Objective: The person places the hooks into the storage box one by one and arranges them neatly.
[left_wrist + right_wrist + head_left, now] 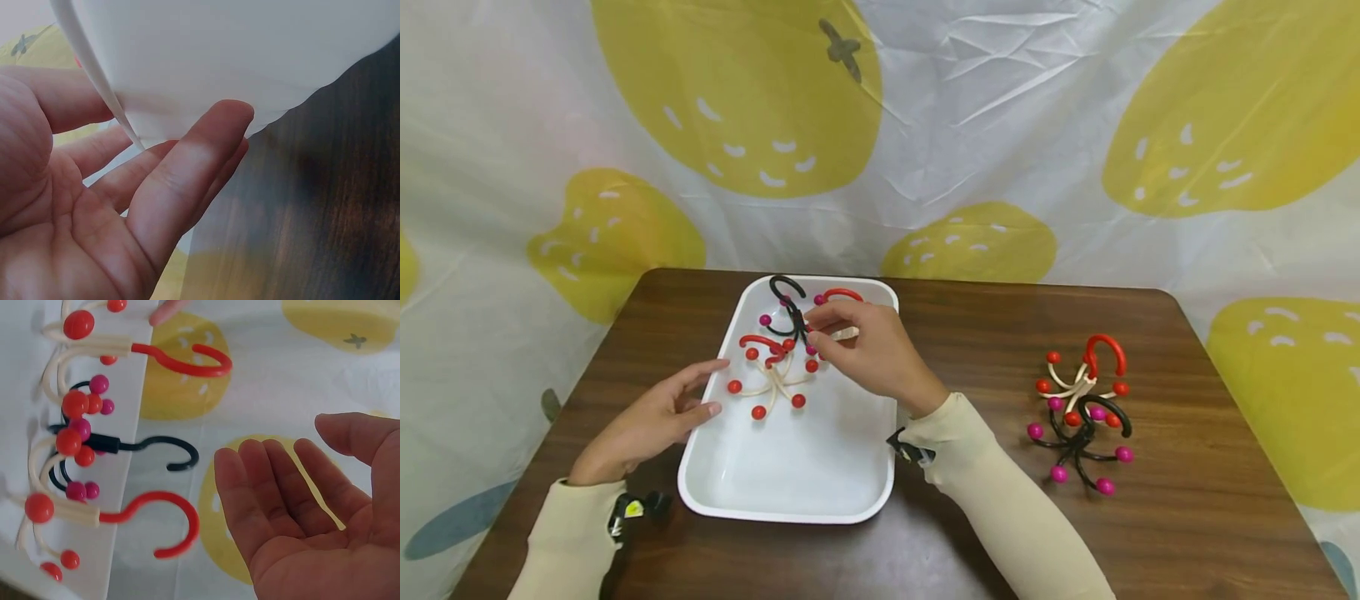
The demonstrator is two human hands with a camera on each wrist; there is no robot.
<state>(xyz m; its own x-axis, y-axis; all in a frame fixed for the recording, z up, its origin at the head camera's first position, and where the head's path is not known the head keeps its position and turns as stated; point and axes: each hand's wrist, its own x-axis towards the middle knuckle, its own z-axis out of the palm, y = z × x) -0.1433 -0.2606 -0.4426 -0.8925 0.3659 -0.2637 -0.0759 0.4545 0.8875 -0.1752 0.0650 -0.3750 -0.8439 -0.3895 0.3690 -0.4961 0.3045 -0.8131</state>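
My left hand (658,417) is at the left rim of a white tray (790,475), its relaxed fingers and thumb touching the edge. My right hand (876,346) hovers over the tray's far half; the right wrist view shows its fingers loosely extended, with nothing in them. Inside the tray are three multi-arm hook hangers. A cream hanger with red balls and a red hook (765,343) sits nearest my left hand. Behind it stands a black hanger (103,442) with magenta balls. Another cream hanger (78,512) with a red hook is partly hidden by my right hand in the head view.
On the brown wooden table (1000,517), right of the tray, stand a cream hanger with a red hook (1105,354) and a black hanger (1078,442), close together. A white cloth with yellow fruit shapes (737,92) hangs behind the table.
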